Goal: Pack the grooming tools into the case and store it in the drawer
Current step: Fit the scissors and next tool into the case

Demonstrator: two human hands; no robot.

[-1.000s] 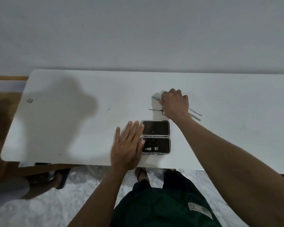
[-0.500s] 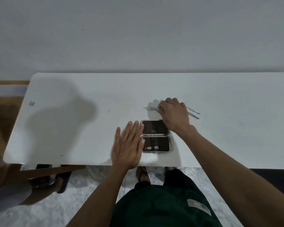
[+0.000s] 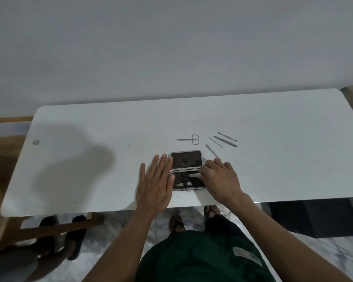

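Note:
An open dark case with a grey rim lies on the white table, lid half behind, base half in front. A nail clipper sits in the base half. My right hand holds a slim metal tool over the base half, fingers pinched on its right end. My left hand lies flat on the table, fingers spread, touching the case's left edge. Small scissors lie behind the case. Several thin metal tools lie behind it to the right, one nearer the case.
The table's front edge runs just below my hands. A small mark sits at the table's left end. A wooden frame and dark sandals are on the marble floor to the left. A dark object stands under the table's right end.
My right hand has come from the loose tools behind the case down to the base half, carrying a slim metal tool. The scissors and other tools are now uncovered. My left hand stayed put.

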